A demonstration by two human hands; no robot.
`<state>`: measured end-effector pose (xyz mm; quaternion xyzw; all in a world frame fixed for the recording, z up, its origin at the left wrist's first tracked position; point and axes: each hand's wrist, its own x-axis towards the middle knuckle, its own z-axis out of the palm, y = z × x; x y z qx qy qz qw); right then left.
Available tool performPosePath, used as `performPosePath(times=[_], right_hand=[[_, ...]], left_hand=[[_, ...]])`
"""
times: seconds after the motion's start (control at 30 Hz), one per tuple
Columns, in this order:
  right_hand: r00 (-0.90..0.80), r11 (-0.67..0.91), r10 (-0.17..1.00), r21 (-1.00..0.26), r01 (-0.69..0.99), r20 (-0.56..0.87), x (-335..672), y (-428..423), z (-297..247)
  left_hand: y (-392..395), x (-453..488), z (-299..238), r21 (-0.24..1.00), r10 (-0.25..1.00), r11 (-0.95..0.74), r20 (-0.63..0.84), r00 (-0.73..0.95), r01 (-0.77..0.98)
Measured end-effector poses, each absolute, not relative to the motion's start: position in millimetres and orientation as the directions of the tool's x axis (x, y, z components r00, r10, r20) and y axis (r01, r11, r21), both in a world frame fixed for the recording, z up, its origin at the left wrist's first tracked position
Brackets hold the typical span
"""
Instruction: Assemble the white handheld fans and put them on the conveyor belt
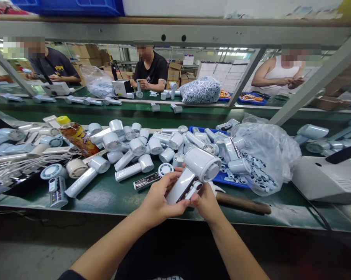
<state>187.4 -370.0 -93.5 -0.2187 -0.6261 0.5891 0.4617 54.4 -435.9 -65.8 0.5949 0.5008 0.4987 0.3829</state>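
A light-blue handheld fan is tilted in front of me, its round head up and to the right. My left hand wraps round its handle from the left. My right hand grips the handle's right side, thumb near a small rounded part on it; some of its fingers are hidden behind the fan. Dark innards show along the handle's open side. Just beyond my hands lies a heap of similar fans. A hammer with a brown wooden handle rests to the right, its head partly covered by my hand.
A blue tray and a clear plastic bag of small light-blue parts stand right of the heap. Farther right is a white machine. A drink bottle leans at left near white cables. Several people work across the conveyor.
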Motion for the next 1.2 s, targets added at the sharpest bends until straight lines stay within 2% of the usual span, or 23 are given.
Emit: performPosePath(times=[0.17, 0.33, 0.43, 0.53, 0.6, 0.7, 0.77, 0.83, 0.87, 0.93, 1.0, 1.07, 1.1, 1.2], right_hand=[[-0.486, 0.071, 0.838, -0.932, -0.357, 0.25, 182, -372, -85], [-0.561, -0.031, 0.794, -0.907, -0.42, 0.233, 177, -360, -94], [-0.534, 0.048, 0.801, -0.919, -0.392, 0.27, 174, -356, -97], [-0.466, 0.167, 0.84, -0.948, -0.269, 0.28, 174, -355, -96], [-0.494, 0.197, 0.826, -0.96, -0.2, 0.272, 183, -353, -96], [-0.639, 0.304, 0.726, -0.952, -0.035, 0.255, 220, -346, -102], [-0.662, 0.48, 0.711, -0.852, 0.211, 0.237, 256, -341, -113], [-0.603, 0.618, 0.756, -0.585, 0.525, 0.257, 288, -337, -128], [-0.603, 0.649, 0.752, -0.455, 0.609, 0.265, 301, -335, -137], [-0.626, 0.677, 0.736, -0.255, 0.691, 0.258, 317, -333, -152], [-0.65, 0.691, 0.721, -0.176, 0.701, 0.241, 323, -333, -161], [-0.631, 0.672, 0.74, -0.225, 0.706, 0.232, 322, -338, -160], [-0.609, 0.648, 0.761, -0.301, 0.7, 0.222, 320, -342, -157], [-0.529, 0.464, 0.839, -0.682, 0.566, 0.132, 310, -364, -140]], left_hand=[[-440, 59, -61, 0.949, 0.977, -0.209, 0.211, 0.02, 0.234], [-435, 51, -62, 0.955, 0.984, -0.172, 0.176, 0.002, 0.242], [-433, 49, -65, 0.957, 0.985, -0.167, 0.17, 0.005, 0.239], [-433, 51, -69, 0.974, 0.99, -0.136, 0.141, -0.017, 0.183], [-434, 51, -72, 0.992, 0.994, -0.095, 0.099, -0.036, 0.081], [-435, 46, -80, 0.986, 0.999, -0.045, 0.042, -0.018, -0.16], [-436, 40, -85, 0.947, 1.0, -0.022, 0.018, -0.017, -0.321], [-434, 35, -88, 0.914, 0.999, -0.007, -0.01, -0.039, -0.406], [-433, 34, -89, 0.907, 0.998, -0.007, -0.02, -0.059, -0.421], [-429, 35, -88, 0.901, 0.994, -0.021, -0.029, -0.109, -0.433], [-425, 39, -86, 0.888, 0.985, -0.038, -0.043, -0.165, -0.457], [-421, 44, -82, 0.873, 0.972, -0.044, -0.074, -0.221, -0.486], [-420, 46, -81, 0.866, 0.965, -0.042, -0.094, -0.245, -0.498], [-417, 50, -79, 0.856, 0.952, -0.036, -0.127, -0.277, -0.515]])
